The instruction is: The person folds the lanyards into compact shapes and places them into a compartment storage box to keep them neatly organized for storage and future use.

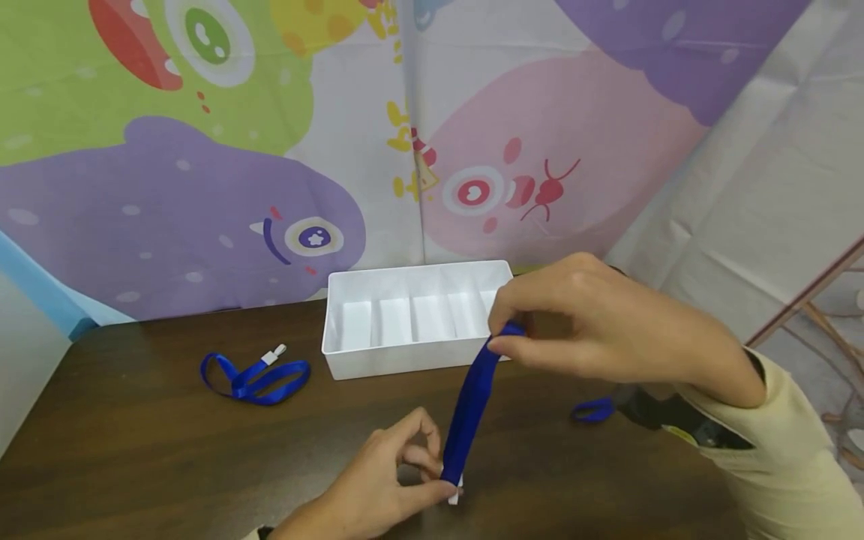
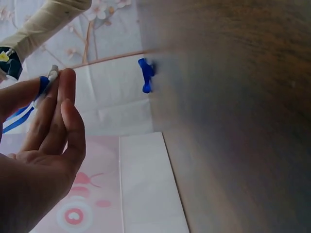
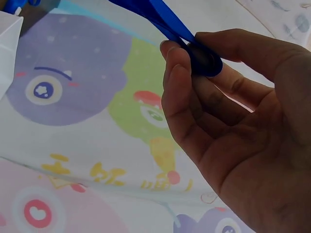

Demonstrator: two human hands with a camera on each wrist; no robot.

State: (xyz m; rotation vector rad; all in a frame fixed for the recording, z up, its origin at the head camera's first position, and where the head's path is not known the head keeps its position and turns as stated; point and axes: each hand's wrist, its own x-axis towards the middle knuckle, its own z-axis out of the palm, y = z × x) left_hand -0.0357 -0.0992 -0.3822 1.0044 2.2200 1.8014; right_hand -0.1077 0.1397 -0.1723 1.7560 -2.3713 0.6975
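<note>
A blue lanyard point(image 1: 469, 409) is stretched on a slant between both hands, above the dark table. Its upper, folded end is pinched between thumb and fingers of my right hand point(image 1: 580, 322); the right wrist view shows the loop point(image 3: 206, 60) there. Lower down, my left hand point(image 1: 388, 472) pinches the other end beside a white clip point(image 1: 454, 495). In the left wrist view that clip point(image 2: 53, 73) pokes out past the fingertips. Another blue lanyard point(image 1: 256, 381) with a white clip lies loosely looped on the table's left side.
Behind the hands stands a white divided box point(image 1: 385, 360) with several compartments, its right end partly hidden by my right hand. A further piece of blue lanyard point(image 1: 592, 409) lies at right, partly covered by the right forearm. A cartoon-printed cloth point(image 1: 223, 172) hangs behind the table point(image 1: 169, 465).
</note>
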